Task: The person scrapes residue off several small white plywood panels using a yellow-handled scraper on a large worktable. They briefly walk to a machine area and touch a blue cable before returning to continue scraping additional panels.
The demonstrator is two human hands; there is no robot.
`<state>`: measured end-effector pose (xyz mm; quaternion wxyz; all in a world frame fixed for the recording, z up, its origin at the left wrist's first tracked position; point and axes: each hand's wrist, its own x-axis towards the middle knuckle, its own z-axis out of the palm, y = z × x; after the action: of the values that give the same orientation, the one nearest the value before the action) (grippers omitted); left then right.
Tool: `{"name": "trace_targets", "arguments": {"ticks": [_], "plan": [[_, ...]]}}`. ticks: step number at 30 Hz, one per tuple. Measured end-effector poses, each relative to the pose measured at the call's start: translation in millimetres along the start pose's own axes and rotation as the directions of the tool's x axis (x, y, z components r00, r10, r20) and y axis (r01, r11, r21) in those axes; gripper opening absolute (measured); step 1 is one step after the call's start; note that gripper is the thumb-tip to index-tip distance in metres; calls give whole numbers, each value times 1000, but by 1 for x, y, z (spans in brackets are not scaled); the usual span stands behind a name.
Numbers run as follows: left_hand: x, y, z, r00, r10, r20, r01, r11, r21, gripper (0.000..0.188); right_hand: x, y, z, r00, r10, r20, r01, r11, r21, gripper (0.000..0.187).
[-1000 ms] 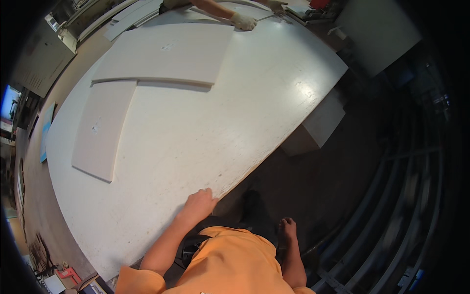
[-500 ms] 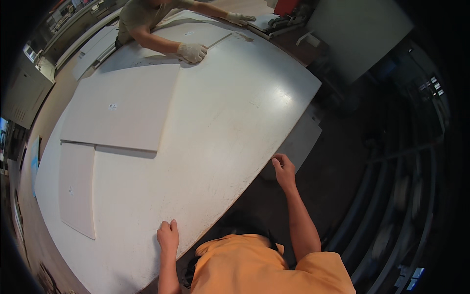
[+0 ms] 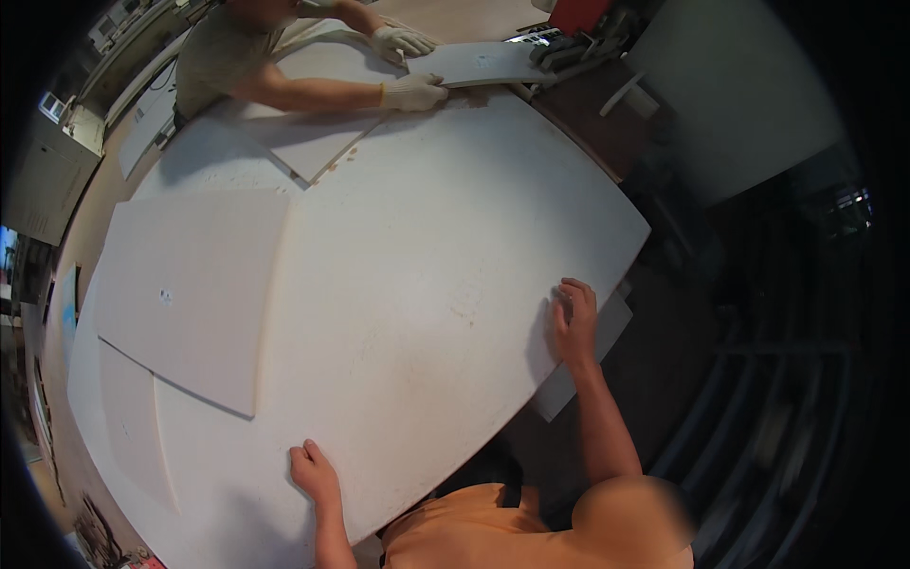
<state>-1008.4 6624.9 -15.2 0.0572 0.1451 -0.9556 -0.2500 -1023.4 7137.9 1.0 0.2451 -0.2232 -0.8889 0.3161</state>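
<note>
My left hand rests near the front of a large white tabletop, its fingers curled in with nothing visible in them. Farther right, my right hand hovers at the table's near edge, fingers loosely bent and apart, holding nothing. A large pale panel lies on the left of the table and overlaps a narrower panel. Across the table, a co-worker's gloved hands are at the end of another pale panel with a small label.
A further panel lies beneath the co-worker's arm. Behind the far right corner stands red-and-dark equipment. A big grey board stands on the right. Dark rails run along the floor there.
My right hand has come off the table's edge and opened somewhat. The co-worker's gloved hands have come together at a panel at the far end. The whole view has shifted.
</note>
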Motion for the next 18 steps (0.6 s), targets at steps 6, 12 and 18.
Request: {"name": "trace_targets", "arguments": {"ticks": [6, 12, 18], "plan": [[33, 44, 42, 994, -2, -113, 13, 995, 96, 33, 66, 35, 11, 995, -92, 36, 98, 968, -232, 28], [76, 69, 74, 988, 117, -96, -97, 976, 196, 30, 72, 40, 10, 992, -29, 119, 59, 963, -263, 32], [88, 91, 73, 1000, -14, -8, 16, 958, 285, 29, 79, 41, 12, 992, -8, 123, 39, 967, -251, 33]]}}
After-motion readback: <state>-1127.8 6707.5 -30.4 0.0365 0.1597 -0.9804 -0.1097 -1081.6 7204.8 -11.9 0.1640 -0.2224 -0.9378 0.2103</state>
